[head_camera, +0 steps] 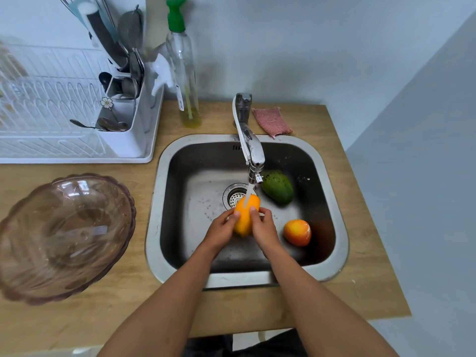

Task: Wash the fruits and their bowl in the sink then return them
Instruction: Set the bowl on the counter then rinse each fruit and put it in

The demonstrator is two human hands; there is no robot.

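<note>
Both hands hold a yellow-orange fruit [244, 217] over the steel sink [334, 210], right under the water running from the tap [251, 148]. My left hand [222, 231] grips its left side and my right hand [264, 229] its right side. A green fruit [278, 186] lies at the back right of the basin. An orange-red fruit [297, 232] lies at the front right. The empty brownish see-through bowl [64, 235] stands on the wooden counter left of the sink.
A white dish rack [51, 117] with a cutlery holder [123, 109] stands at the back left. A clear bottle with a green pump [183, 65] stands behind the sink. A pink cloth [272, 121] lies right of the tap. The counter's right edge [371, 215] meets a wall.
</note>
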